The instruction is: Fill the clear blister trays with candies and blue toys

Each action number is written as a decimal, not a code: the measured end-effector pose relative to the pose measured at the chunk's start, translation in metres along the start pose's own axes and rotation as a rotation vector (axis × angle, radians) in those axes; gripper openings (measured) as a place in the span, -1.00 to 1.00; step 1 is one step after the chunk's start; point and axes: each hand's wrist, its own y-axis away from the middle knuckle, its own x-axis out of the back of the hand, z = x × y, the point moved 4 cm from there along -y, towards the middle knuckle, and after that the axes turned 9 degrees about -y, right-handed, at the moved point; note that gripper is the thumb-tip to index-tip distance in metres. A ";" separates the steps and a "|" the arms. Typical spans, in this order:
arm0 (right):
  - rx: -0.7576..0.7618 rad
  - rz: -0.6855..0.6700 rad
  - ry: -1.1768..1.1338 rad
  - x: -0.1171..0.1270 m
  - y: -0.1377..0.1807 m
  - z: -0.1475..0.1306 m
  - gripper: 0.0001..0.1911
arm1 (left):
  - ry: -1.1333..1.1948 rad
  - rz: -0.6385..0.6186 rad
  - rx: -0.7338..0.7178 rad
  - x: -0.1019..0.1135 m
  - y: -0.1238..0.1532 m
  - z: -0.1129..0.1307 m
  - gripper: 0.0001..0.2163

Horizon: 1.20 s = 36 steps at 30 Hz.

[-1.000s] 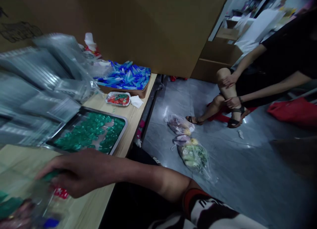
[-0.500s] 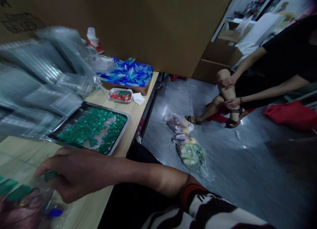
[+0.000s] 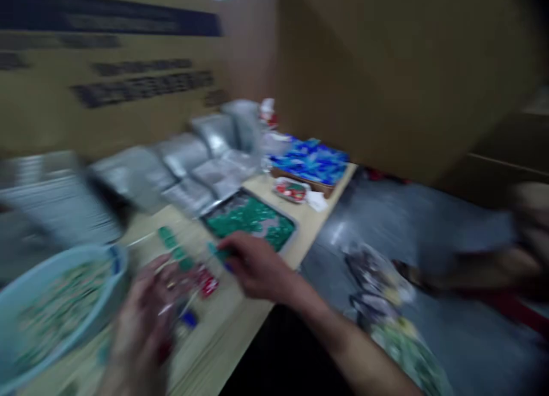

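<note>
My right hand point(image 3: 257, 267) is closed in a pinch over the wooden table, with a small green piece point(image 3: 218, 250) at its fingertips. To the left, my left hand point(image 3: 143, 310) is blurred, its fingers curled around something of clear plastic that shines at the palm. Several green pieces point(image 3: 175, 248) form a row just beyond the left fingertips. Red-and-white bits point(image 3: 208, 283) and a blue item point(image 3: 189, 319) show between the hands, too smeared to name. Beyond the right hand lies a tray point(image 3: 292, 227) of shiny green pieces.
A light-blue basin point(image 3: 118, 296) of small green and pale pieces stands at the left. Clear plastic packs point(image 3: 184, 156) line the back. Blue pieces point(image 3: 311, 160) fill a box beside a foil dish point(image 3: 292, 190) and white tissue point(image 3: 317, 202). Bags point(image 3: 381, 282) and a person's leg point(image 3: 480, 270) are right.
The view has swung left, bringing the basin and more of my left hand into sight. My right hand still pinches a green piece, now near the tray's front corner.
</note>
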 end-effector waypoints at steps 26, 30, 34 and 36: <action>0.240 -0.349 0.220 -0.091 -0.030 -0.012 -0.84 | 0.191 0.069 -0.143 0.043 0.001 -0.015 -0.71; 0.162 -0.349 0.144 -0.086 -0.032 -0.011 -0.86 | 0.203 0.061 -0.142 0.043 0.001 -0.014 -0.74; 0.008 -0.300 0.021 -0.078 -0.035 -0.001 -0.91 | 0.213 0.061 -0.120 0.042 0.003 -0.011 -0.75; 0.014 -0.293 0.015 -0.079 -0.036 0.003 -0.89 | 0.219 0.053 -0.111 0.041 0.004 -0.010 -0.74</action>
